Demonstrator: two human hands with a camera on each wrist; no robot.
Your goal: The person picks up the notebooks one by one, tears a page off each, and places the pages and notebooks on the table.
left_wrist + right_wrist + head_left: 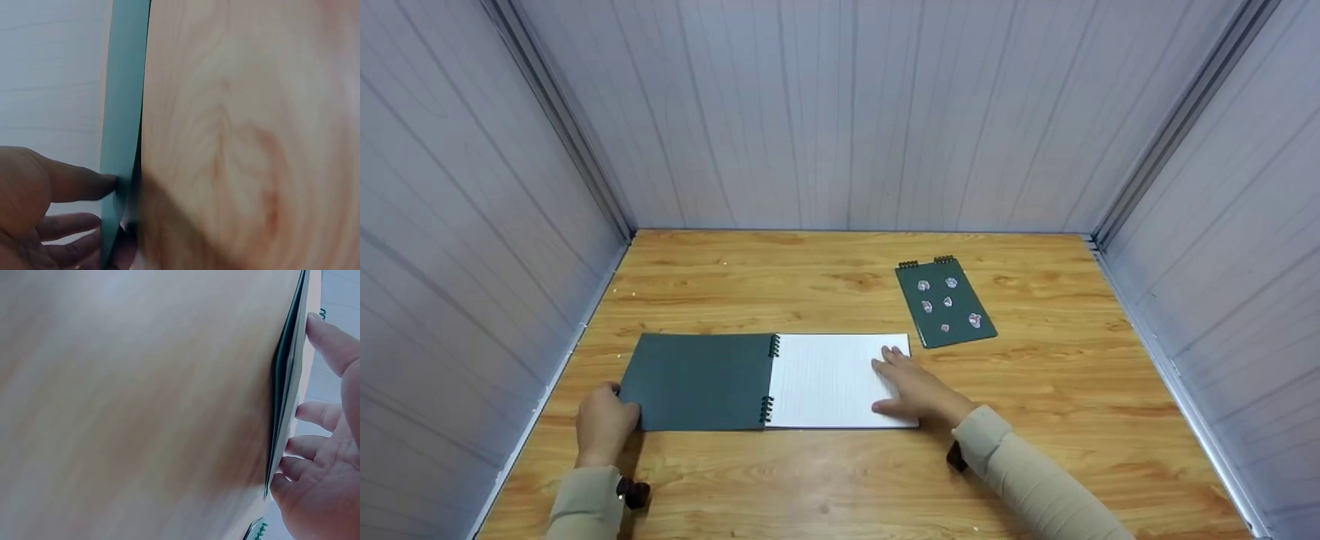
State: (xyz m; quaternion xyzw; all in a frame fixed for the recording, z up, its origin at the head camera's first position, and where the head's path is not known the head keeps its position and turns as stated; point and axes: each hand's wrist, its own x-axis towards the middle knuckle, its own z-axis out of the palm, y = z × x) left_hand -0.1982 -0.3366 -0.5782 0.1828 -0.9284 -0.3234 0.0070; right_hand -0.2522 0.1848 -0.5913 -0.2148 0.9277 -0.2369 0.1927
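Observation:
A spiral notebook (829, 382) lies spread on the table, its dark green cover (697, 382) to the left and a white lined page to the right. At the cover's outer edge, my left hand (606, 424) pinches it, thumb on top and fingers beneath; in the left wrist view the cover (125, 84) stands slightly off the wood there. My right hand (915, 386) rests on the page's right side with fingers spread. The right wrist view catches the page stack (292, 382) edge-on, with the fingertips of my right hand (326, 439) on it.
A smaller dark green spiral notepad (947, 304) with several stickers lies behind and right of the notebook. Pale panel walls (810, 112) enclose the wooden table (825, 480) at the back and both sides. Dark straps with small devices sit at both wrists.

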